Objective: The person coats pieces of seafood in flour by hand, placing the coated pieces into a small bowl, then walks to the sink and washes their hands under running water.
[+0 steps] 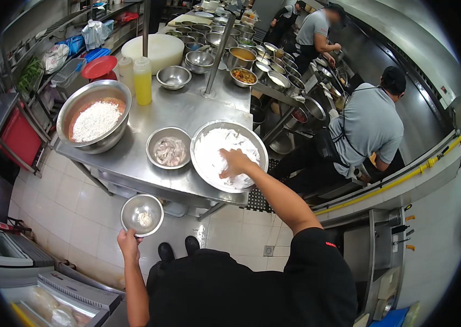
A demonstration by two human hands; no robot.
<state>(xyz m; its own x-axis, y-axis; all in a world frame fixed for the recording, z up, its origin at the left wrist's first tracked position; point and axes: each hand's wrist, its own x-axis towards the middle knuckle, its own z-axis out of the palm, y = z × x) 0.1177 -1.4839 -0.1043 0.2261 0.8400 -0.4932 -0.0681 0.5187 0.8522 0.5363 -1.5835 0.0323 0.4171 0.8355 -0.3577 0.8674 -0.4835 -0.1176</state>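
My left hand (129, 243) grips the rim of a small steel bowl (142, 215) with a little pale, floury matter at its bottom, held out over the floor below the table edge. My right hand (235, 163) reaches into a wide steel bowl (261, 158) of white powder; its fingers are spread on the powder and the fingertips are partly sunk in it. Between my hands, on the steel table (132, 173), stands a bowl (150, 136) of pale, greyish raw pieces. A large deep bowl (116, 140) at the left holds reddish matter topped with white powder.
Squeeze bottles (143, 82), a steel bowl (174, 77) and a thick white round block (159, 50) stand farther back. A metal post (220, 54) rises from the table. Many food containers line the back. Several co-workers (369, 122) stand at the right.
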